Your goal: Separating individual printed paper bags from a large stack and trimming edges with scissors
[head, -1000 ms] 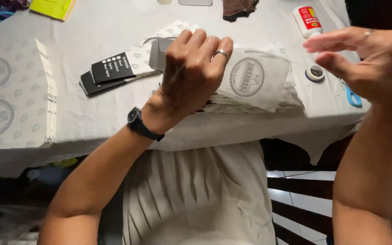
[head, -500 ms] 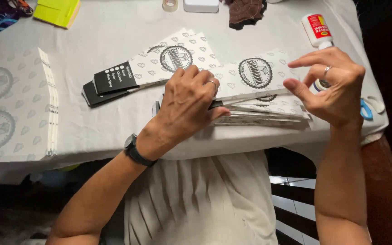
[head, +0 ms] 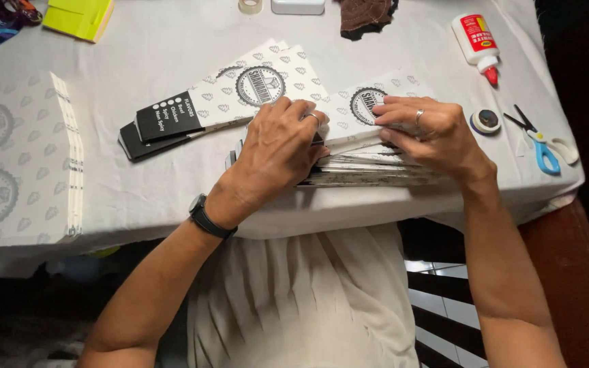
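Note:
A stack of flat printed paper cones [head: 369,170] lies at the near edge of the white-covered table [head: 158,54]. My left hand [head: 277,146] presses down on the stack's left part, fingers curled over the top sheet. My right hand [head: 431,133] grips the top paper cone [head: 363,105] at its right side, fingers pinching its edge. Two finished cones with black tips [head: 219,102] lie just left of the stack.
A pile of white printed sheets [head: 18,160] sits at the left. A glue bottle [head: 477,39], a small round cap [head: 485,121] and blue scissors [head: 540,143] lie to the right. At the far edge are a yellow-green pad [head: 80,15], a tape roll [head: 250,5] and a brown cloth [head: 366,13].
Both hands came down onto the stack. My right hand moved from the air at the right to the top cone, and my left hand settled flat on the stack.

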